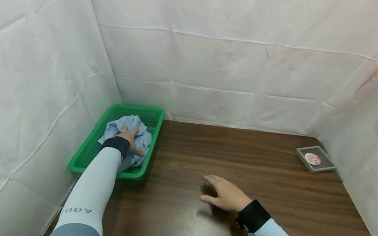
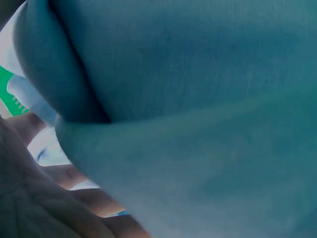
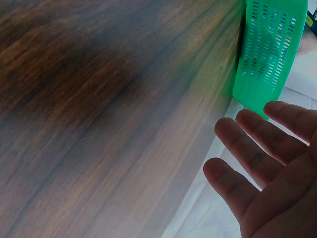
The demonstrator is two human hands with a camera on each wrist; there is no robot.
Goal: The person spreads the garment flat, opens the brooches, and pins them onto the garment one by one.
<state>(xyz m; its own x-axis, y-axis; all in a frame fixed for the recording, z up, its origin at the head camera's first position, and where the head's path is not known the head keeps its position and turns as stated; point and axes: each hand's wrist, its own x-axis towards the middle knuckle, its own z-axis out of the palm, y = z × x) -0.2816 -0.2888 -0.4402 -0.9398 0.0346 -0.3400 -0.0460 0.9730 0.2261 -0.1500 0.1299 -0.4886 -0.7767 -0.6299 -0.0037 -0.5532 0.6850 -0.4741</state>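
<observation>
A crumpled light blue cloth (image 1: 143, 138) lies in a green plastic basket (image 1: 80, 160) at the left. My left hand (image 1: 129, 138) rests on the cloth from above, its thumb spread away from the fingers. In the left wrist view, folds of the cloth (image 2: 198, 89) fill most of the picture and cover the fingertips; the visible fingers (image 2: 64, 175) look straight. Over the brown table, right of the basket, hovers my right hand (image 1: 227, 194), thumb apart from relaxed fingers and nothing held. The right wrist view shows its fingers (image 3: 250, 153) spread.
A small grey square frame with a pink round picture (image 1: 313, 159) lies at the table's back right corner. White sheeting (image 1: 214, 63) hangs behind the wooden table (image 1: 185, 152) and along both sides. The basket stands close to the left sheet.
</observation>
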